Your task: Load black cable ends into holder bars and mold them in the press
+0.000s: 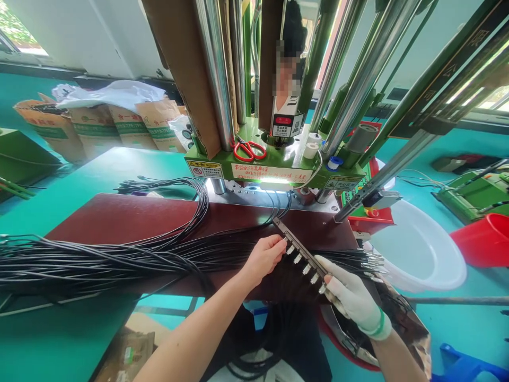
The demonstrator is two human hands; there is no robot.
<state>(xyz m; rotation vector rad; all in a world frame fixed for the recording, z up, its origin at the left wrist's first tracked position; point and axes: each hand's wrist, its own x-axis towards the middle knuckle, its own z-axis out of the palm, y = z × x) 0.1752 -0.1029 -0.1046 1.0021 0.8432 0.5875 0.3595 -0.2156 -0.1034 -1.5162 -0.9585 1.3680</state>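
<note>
A dark narrow metal bar (301,248) slants over the front of the brown board, with several silver connectors (306,269) sticking out along its near edge. My right hand (353,297), in a white glove with bare fingertips, grips the bar's lower right end. My bare left hand (264,257) is closed in a pinch at the upper left part of the bar, by the first connector; its fingertips partly hide what they hold. Black cables (230,257) lie in a thick bundle behind and left of my left hand, their silver ends (374,262) showing to the right.
A green press (278,170) stands ahead, with red-handled scissors (249,150) on it. Cables also loop over the brown board (119,212). To the right are a white tub (421,249) and red bucket (483,241). Someone stands behind the press. Paper sacks (95,127) line the back left.
</note>
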